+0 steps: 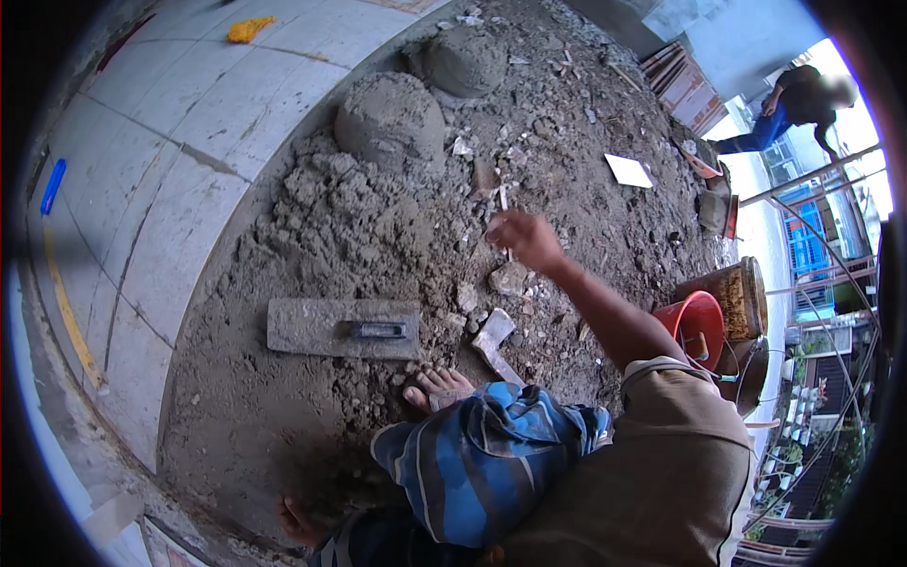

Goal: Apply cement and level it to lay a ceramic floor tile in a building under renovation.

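Note:
My right hand [524, 238] hovers over the rubble with its fingers curled. A thin pale strip [504, 197] shows just beyond the fingertips; whether the fingers grip it cannot be made out. My left hand is out of sight. A rectangular plastering float [316, 326], caked with grey mortar, lies handle up on the smoothed mortar beside my bare foot [439, 386]. Between that foot and my hand are a stone [510, 278] and a pale, angled, mortar-smeared piece [493, 333]. Left of my hand spreads a lumpy heap of wet mortar [331, 213].
Two rounded mortar mounds [392, 118] stand at the far side. Pale floor tiles [203, 203] border the mortar on the left, with a blue object [54, 186] on them. A red bucket [694, 326] stands at right. A white tile piece [628, 171] lies on rubble. Another person [794, 104] bends at far right.

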The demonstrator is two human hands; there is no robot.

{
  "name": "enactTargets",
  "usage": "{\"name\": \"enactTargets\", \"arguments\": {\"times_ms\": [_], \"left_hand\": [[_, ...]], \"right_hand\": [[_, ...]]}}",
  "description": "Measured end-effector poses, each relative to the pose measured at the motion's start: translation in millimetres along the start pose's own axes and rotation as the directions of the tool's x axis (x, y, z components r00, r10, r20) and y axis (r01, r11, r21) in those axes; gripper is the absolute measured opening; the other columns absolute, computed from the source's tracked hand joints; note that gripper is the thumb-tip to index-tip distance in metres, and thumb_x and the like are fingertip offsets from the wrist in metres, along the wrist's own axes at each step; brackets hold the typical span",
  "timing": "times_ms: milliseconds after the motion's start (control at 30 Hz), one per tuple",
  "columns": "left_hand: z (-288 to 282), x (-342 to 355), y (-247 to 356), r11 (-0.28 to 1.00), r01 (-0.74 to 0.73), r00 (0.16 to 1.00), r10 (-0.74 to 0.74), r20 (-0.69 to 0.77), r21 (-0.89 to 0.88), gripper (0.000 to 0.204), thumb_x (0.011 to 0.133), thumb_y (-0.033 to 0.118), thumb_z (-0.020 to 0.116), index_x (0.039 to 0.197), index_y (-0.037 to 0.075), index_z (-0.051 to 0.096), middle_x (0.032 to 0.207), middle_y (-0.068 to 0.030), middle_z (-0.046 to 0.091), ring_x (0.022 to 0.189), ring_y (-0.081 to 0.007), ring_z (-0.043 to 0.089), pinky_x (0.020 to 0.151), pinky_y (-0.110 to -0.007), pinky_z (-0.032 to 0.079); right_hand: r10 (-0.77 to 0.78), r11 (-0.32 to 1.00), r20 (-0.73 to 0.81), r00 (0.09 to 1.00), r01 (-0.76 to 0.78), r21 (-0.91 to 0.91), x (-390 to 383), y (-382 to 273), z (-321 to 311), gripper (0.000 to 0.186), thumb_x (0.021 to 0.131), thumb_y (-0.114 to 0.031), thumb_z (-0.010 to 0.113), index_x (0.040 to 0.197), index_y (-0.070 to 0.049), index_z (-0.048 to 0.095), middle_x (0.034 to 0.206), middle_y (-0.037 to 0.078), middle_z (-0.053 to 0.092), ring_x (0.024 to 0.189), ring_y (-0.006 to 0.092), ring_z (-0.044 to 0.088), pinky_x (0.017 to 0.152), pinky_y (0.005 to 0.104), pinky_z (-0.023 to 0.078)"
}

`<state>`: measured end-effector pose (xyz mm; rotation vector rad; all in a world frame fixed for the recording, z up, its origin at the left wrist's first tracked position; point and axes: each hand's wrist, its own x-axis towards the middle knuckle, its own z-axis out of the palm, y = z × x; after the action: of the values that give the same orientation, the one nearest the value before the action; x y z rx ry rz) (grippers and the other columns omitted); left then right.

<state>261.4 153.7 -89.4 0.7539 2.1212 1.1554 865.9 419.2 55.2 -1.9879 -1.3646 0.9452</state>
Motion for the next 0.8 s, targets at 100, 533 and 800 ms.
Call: {"name": "enactTargets", "arguments": {"times_ms": [100, 533, 800], "left_hand": [[-12.6, -6.2, 10.1, 0.999, 0.03, 0.996, -0.033, -0.078, -0.037, 0.037, 0.1, 0.032, 0.058, 0.122, 0.002, 0.061, 0.111, -0.0124, 0.065, 0.101, -0.0204, 0.06, 0.087, -0.034, 0.051], [-64.9, -93.1, -4.7, 0.863, 0.07, 0.849, 0.212, -0.483, 0.501, 0.038, 0.085, 0.016, 0.073, 0.119, 0.003, 0.064, 0.115, -0.0185, 0.064, 0.108, -0.0349, 0.061, 0.095, -0.042, 0.047], [-60.3, -130.2, -30.0, 0.879, 0.305, 0.789, -0.017, -0.615, 0.367, 0.028, 0.08, 0.017, 0.074, 0.105, 0.005, 0.067, 0.102, -0.0167, 0.067, 0.093, -0.0332, 0.064, 0.083, -0.042, 0.051]], "right_hand": [[-0.455, 0.809, 0.309, 0.835, 0.532, -0.248, -39.5, -9.8, 85.2, 0.023, 0.091, -0.027, 0.063, 0.105, -0.009, 0.066, 0.088, 0.017, 0.069, 0.077, 0.0347, 0.068, 0.066, 0.0426, 0.054], [-0.286, 0.848, 0.237, 0.929, 0.36, -0.388, -90.8, -0.8, 171.2, 0.038, 0.088, -0.023, 0.07, 0.116, 0.001, 0.06, 0.103, 0.018, 0.062, 0.095, 0.0341, 0.061, 0.085, 0.0443, 0.048], [-0.416, 0.848, 0.379, 0.827, 0.503, -0.166, -43.4, 10.4, 201.5, 0.054, 0.089, -0.032, 0.069, 0.13, 0.0, 0.052, 0.113, 0.019, 0.059, 0.1, 0.0321, 0.058, 0.09, 0.0443, 0.046]]}}
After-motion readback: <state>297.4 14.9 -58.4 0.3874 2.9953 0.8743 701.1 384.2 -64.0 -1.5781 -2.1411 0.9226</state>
